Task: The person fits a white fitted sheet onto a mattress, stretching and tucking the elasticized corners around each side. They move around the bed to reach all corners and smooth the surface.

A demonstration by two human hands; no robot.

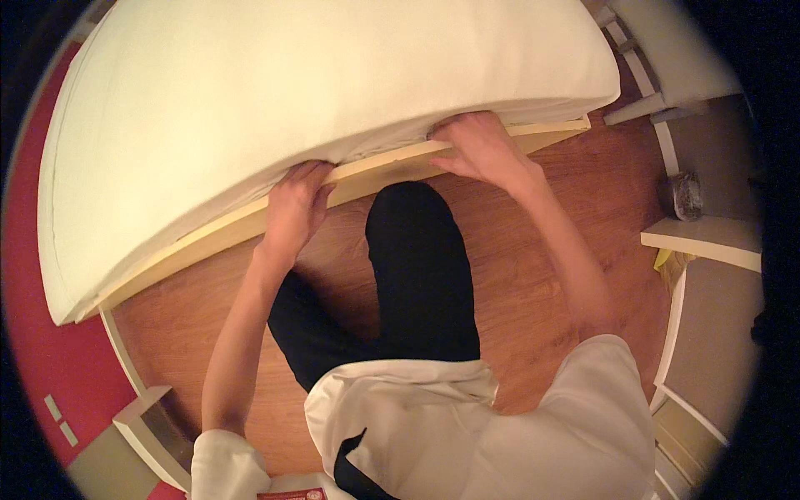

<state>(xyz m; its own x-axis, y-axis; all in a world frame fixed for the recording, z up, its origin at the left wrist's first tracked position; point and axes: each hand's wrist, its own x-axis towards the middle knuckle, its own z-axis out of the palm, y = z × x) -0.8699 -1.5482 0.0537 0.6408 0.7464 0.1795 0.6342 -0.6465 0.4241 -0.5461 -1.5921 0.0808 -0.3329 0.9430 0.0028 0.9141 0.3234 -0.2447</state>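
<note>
A white-covered mattress [325,75] lies over a pale wooden bed frame rail [381,169] that runs from lower left to upper right. My left hand [300,200] is at the rail's left half, its fingertips tucked between the mattress edge and the rail, thumb on the near side. Farther right, my right hand [478,147] reaches over the rail in the same way, its fingertips hidden beneath the mattress's lower edge and its thumb in front. Some gathered cloth shows in the gap between both hands.
My knee in dark trousers [415,250] is close before the rail, above the wooden floor [525,281]. A pale shelf [700,240] stands at the right, with a clear plastic-like object [686,195] behind it. A red wall [69,356] borders the left.
</note>
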